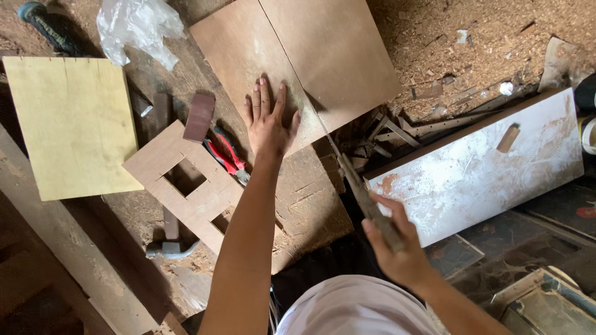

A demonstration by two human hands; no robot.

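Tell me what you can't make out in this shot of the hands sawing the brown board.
- Head view: the saw teeth are too thin and blurred to see.
- The saw handle is wrapped by the right hand, so its shape is hidden.
- The hammer handle runs under the wooden frame.
- The pliers jaws sit half behind the left hand and wrist.
- The brown board is cut off by the top edge.

Pliers [225,155], wood frame [186,186] crowd left hand [268,124]; board [335,56] top bare.

Left hand [268,121] flat on brown plywood sheet [298,59]; right hand [397,245] grips handsaw [357,186].
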